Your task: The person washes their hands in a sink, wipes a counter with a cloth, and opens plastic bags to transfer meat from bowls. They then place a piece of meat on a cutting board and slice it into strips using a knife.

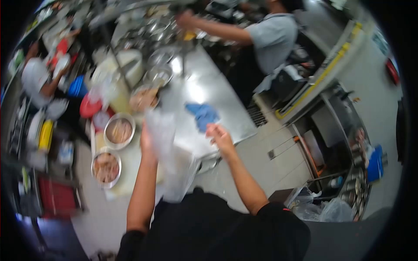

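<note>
My left hand (148, 142) is closed on the edge of a clear plastic bag (178, 163), which hangs down in front of my body. Across from it, my right hand (221, 138) is held over the steel table, fingers curled in; whether anything is between them is too blurred to tell. Just beyond that hand, a crumpled blue cloth (204, 115) lies on the steel table (191, 143). Left of the bag, two metal bowls (119, 131) of what looks like raw meat stand by a pale cutting board (130, 174).
A person in a light shirt (274, 37) reaches over the table's far right side. Another person (38, 78) works at the far left. Tubs and a red lid (90, 105) crowd the left side. Low steel shelving (322, 126) stands at the right.
</note>
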`<act>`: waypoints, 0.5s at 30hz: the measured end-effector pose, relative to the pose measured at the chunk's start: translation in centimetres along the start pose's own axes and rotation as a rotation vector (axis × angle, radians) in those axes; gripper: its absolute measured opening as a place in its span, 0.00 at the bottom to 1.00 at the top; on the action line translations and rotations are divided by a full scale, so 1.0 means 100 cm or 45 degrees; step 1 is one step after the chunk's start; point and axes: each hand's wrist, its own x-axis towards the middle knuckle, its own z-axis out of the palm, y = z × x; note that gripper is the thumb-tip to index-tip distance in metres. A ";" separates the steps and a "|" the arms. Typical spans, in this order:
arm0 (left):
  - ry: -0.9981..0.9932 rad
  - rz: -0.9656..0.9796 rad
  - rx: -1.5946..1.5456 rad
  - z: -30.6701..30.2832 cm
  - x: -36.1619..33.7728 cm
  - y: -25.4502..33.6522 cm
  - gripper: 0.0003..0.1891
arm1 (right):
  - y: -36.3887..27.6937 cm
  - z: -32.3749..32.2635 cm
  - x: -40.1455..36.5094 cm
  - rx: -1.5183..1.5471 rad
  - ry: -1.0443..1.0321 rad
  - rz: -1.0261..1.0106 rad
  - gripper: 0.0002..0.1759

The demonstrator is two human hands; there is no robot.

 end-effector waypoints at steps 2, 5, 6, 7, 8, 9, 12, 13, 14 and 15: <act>0.229 0.058 0.002 -0.034 0.027 -0.004 0.26 | -0.012 0.017 -0.016 0.126 -0.249 0.013 0.26; 0.373 0.185 -0.109 -0.019 0.030 0.007 0.26 | -0.021 0.033 -0.027 0.245 -0.600 -0.022 0.35; 0.366 0.229 -0.224 -0.009 0.031 0.011 0.26 | -0.025 0.044 -0.033 0.194 -0.638 -0.051 0.34; 0.369 0.253 -0.227 -0.013 0.038 0.006 0.26 | -0.026 0.053 -0.036 0.142 -0.686 -0.086 0.34; 0.457 0.233 -0.235 -0.027 0.045 -0.002 0.27 | -0.026 0.055 -0.037 0.043 -0.678 0.024 0.34; 0.557 0.220 -0.243 -0.032 0.044 0.002 0.27 | -0.016 0.052 -0.031 0.047 -0.731 0.024 0.34; 0.709 0.301 -0.162 -0.024 0.042 -0.004 0.29 | 0.013 0.045 -0.028 -0.036 -0.713 0.229 0.35; 0.715 0.304 -0.161 -0.031 0.039 -0.004 0.29 | 0.006 0.044 -0.036 0.295 -0.674 0.222 0.35; 0.815 0.346 -0.046 -0.041 0.042 -0.010 0.30 | 0.009 0.039 -0.040 0.385 -0.622 0.115 0.36; 0.883 0.380 0.063 -0.044 0.053 -0.017 0.31 | 0.012 0.034 -0.042 0.472 -0.574 0.004 0.36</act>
